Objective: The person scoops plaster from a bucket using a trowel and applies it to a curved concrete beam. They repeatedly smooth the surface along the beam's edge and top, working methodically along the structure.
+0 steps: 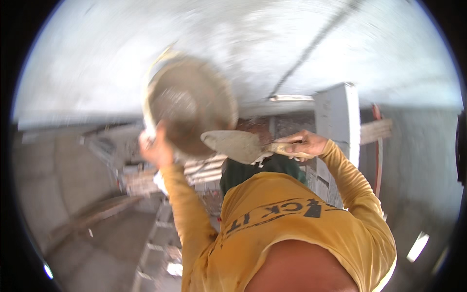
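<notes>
My left hand, somewhat blurred, is closed on the near-left rim of a round bucket. The bucket is tilted so its grey, mortar-smeared inside faces me, and a pale patch shows at its bottom. In my right hand is a pointing trowel, gripped by its wooden handle. Its broad blade points left, coated in grey mortar, and its tip overlaps the bucket's lower right edge in view; whether they touch I cannot tell.
A pale grey plastered surface spans the far side. Right of me stands a light upright panel, with a wooden board beyond it. Below lie wooden planks and a ladder; a long beam runs to the left.
</notes>
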The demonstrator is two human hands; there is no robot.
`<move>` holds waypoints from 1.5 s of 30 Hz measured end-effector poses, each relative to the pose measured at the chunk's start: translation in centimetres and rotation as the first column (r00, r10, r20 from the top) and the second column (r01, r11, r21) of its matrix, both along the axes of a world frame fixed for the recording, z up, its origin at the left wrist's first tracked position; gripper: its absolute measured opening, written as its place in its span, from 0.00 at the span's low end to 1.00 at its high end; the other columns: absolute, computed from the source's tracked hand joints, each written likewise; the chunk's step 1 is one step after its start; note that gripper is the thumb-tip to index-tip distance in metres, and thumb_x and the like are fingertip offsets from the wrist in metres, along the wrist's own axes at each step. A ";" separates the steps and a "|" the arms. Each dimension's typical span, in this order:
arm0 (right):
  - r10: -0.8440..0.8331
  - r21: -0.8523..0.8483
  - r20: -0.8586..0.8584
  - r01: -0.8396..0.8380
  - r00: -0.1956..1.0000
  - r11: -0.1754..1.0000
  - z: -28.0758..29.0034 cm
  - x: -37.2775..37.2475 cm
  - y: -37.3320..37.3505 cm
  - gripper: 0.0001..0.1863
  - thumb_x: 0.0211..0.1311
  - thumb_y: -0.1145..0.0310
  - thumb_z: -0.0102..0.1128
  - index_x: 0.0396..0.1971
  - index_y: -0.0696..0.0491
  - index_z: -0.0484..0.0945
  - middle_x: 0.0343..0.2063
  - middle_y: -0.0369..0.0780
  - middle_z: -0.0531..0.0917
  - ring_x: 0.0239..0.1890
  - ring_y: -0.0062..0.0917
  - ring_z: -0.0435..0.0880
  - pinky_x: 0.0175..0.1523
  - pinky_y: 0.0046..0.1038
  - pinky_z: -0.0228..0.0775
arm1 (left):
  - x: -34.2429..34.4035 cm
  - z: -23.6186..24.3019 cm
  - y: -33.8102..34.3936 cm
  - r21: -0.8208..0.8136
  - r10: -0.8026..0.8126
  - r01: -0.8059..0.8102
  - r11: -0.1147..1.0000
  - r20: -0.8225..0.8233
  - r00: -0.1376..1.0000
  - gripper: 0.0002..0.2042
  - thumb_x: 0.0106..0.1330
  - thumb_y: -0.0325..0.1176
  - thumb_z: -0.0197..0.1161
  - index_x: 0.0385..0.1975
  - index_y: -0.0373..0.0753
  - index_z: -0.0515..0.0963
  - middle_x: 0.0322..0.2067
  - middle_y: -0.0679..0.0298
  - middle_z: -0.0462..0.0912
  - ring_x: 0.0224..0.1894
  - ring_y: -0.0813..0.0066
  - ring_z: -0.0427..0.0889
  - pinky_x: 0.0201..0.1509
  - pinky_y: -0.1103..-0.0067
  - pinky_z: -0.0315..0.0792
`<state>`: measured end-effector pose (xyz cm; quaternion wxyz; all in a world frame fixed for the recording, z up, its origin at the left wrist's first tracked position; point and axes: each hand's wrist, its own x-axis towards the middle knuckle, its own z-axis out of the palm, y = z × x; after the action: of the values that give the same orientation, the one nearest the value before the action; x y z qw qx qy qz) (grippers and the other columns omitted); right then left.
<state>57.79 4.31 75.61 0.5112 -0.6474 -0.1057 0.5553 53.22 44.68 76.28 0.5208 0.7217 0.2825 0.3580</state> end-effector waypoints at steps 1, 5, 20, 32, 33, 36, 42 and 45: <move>-0.092 -0.062 -0.044 0.089 0.995 0.994 0.6 -0.9 -2.6 0.27 0.60 0.53 0.61 0.58 0.48 0.72 0.24 0.37 0.82 0.19 0.18 0.78 0.23 0.20 0.73 | -0.1 -0.8 -0.6 -0.014 -0.011 0.011 1.000 -0.037 0.999 0.10 0.53 0.30 0.71 0.22 0.37 0.75 0.21 0.71 0.76 0.24 0.83 0.69 0.30 0.82 0.66; -0.419 -0.142 0.060 0.424 0.906 0.895 3.3 -4.6 -12.6 0.28 0.60 0.51 0.61 0.57 0.49 0.73 0.24 0.38 0.82 0.17 0.17 0.77 0.22 0.19 0.73 | -1.8 -3.0 -1.9 -0.072 0.003 -0.006 0.997 -0.040 0.999 0.12 0.54 0.30 0.68 0.21 0.36 0.70 0.22 0.65 0.75 0.25 0.77 0.70 0.33 0.78 0.68; 0.191 -0.567 0.815 0.687 0.546 0.455 0.5 3.0 -41.3 0.24 0.47 0.57 0.62 0.47 0.49 0.78 0.34 0.44 0.83 0.41 0.40 0.82 0.49 0.36 0.72 | -4.7 -4.7 -8.7 -0.279 0.183 -0.229 0.933 -0.183 0.966 0.11 0.54 0.30 0.67 0.27 0.34 0.71 0.30 0.60 0.78 0.29 0.71 0.76 0.37 0.72 0.73; 0.514 -0.687 0.710 0.634 0.481 0.355 -9.4 5.8 -45.0 0.28 0.53 0.64 0.58 0.58 0.41 0.67 0.43 0.37 0.73 0.48 0.32 0.75 0.53 0.33 0.70 | -7.3 -1.2 -13.5 -0.126 0.298 -0.360 0.925 -0.350 0.888 0.13 0.53 0.32 0.65 0.31 0.30 0.73 0.32 0.58 0.78 0.32 0.68 0.76 0.40 0.69 0.72; 0.518 -0.691 0.706 0.632 0.484 0.351 -9.4 5.8 -45.1 0.29 0.54 0.64 0.58 0.58 0.41 0.66 0.43 0.37 0.73 0.48 0.32 0.74 0.53 0.33 0.70 | -7.3 -1.1 -13.9 -0.115 0.304 -0.364 0.924 -0.355 0.884 0.13 0.53 0.32 0.65 0.31 0.29 0.73 0.32 0.58 0.78 0.32 0.68 0.76 0.40 0.69 0.72; 0.518 -0.664 0.726 0.659 0.453 0.355 -9.6 5.5 -45.7 0.30 0.51 0.65 0.60 0.58 0.41 0.67 0.42 0.37 0.73 0.46 0.32 0.74 0.52 0.33 0.70 | -6.9 -1.0 -14.8 -0.076 0.314 -0.364 0.928 -0.364 0.877 0.13 0.53 0.32 0.65 0.31 0.29 0.73 0.32 0.58 0.78 0.32 0.68 0.75 0.40 0.69 0.72; 0.443 -0.592 0.795 0.690 0.415 0.416 -9.8 4.6 -46.2 0.31 0.49 0.67 0.62 0.57 0.41 0.68 0.42 0.37 0.73 0.46 0.33 0.74 0.51 0.34 0.70 | -5.5 -1.7 -16.4 -0.138 0.246 -0.304 0.943 -0.325 0.913 0.12 0.52 0.31 0.66 0.29 0.33 0.71 0.32 0.58 0.77 0.31 0.68 0.75 0.39 0.69 0.72; 0.398 -0.579 0.809 0.702 0.432 0.415 -9.8 4.1 -46.0 0.30 0.49 0.67 0.62 0.56 0.41 0.68 0.43 0.37 0.73 0.46 0.34 0.75 0.50 0.35 0.72 | -4.9 -2.4 -16.8 -0.179 0.214 -0.267 0.947 -0.269 0.939 0.12 0.52 0.31 0.67 0.28 0.35 0.70 0.32 0.59 0.77 0.31 0.68 0.75 0.38 0.69 0.72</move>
<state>61.88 -41.72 65.78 0.0044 -0.9991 0.0322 0.0272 48.34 27.90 73.87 0.5079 0.6605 0.4680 0.2948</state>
